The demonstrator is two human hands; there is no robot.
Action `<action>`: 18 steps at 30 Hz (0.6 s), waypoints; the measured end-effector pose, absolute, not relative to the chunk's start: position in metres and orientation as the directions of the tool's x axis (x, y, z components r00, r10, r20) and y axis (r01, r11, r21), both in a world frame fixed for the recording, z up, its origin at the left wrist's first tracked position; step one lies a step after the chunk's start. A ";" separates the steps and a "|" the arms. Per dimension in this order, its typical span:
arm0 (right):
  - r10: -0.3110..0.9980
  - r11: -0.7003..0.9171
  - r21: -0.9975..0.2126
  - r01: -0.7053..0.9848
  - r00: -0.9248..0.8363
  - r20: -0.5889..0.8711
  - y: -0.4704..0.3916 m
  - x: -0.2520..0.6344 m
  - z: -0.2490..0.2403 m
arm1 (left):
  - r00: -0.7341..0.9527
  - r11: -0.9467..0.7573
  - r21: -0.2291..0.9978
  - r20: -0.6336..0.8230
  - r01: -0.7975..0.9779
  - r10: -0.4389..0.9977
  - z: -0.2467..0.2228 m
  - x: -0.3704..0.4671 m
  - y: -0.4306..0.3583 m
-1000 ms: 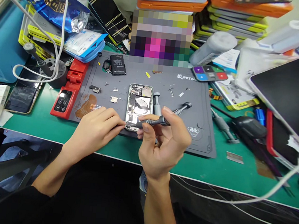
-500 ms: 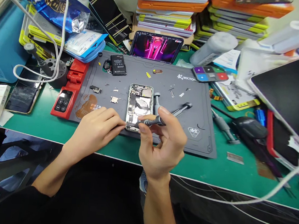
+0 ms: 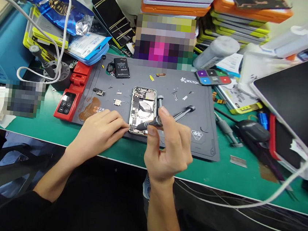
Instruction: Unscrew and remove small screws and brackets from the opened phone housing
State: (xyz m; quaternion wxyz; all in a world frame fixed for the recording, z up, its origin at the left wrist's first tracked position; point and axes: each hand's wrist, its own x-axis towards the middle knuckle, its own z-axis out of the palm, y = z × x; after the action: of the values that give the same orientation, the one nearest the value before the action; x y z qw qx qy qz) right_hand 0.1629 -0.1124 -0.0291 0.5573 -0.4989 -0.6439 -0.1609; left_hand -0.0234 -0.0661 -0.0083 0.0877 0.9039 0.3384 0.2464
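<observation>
An opened smartphone (image 3: 145,109), its inner parts bare, lies face up on the grey work mat. My left hand (image 3: 101,130) has its fingers bent together, with thumb and fingertips gripping the phone's lower left edge. In my right hand (image 3: 169,146) is a slim dark screwdriver (image 3: 154,123), slanted, its tip over the phone's lower end. Whether the tip touches a screw is too small to see. Just right of the phone, a second screwdriver (image 3: 160,100) lies partly behind my fingers. Another dark screwdriver (image 3: 184,113) rests on the mat.
A removed battery (image 3: 122,68), a small camera module (image 3: 98,92) and tiny parts lie on the mat (image 3: 207,135). A red device (image 3: 66,104) stands at its left edge. Farther right are a coloured screw tray (image 3: 213,77) and a black tool handle (image 3: 253,131). Stacked boxes rise behind.
The screwdriver's tip has moved slightly left over the phone's lower end, and my right fingers have shifted on its handle. My left hand stays at the phone's edge. The view has shifted slightly.
</observation>
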 end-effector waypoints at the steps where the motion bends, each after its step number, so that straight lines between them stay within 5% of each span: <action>1: 0.476 0.457 -0.365 0.811 0.124 0.870 -0.113 0.163 -0.029 | 0.650 -0.755 0.323 0.384 0.571 0.656 -0.008 -0.024 -0.066; 18: 0.505 0.517 -0.450 0.728 0.165 0.847 -0.114 0.162 -0.025 | 0.640 -0.754 0.329 0.399 0.568 0.656 -0.009 -0.025 -0.065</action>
State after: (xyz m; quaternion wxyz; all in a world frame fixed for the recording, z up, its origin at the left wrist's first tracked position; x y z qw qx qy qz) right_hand 0.1624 -0.1136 -0.0245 0.5917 -0.4822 -0.6392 -0.0940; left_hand -0.0252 -0.0652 -0.0089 0.0868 0.9014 0.3397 0.2539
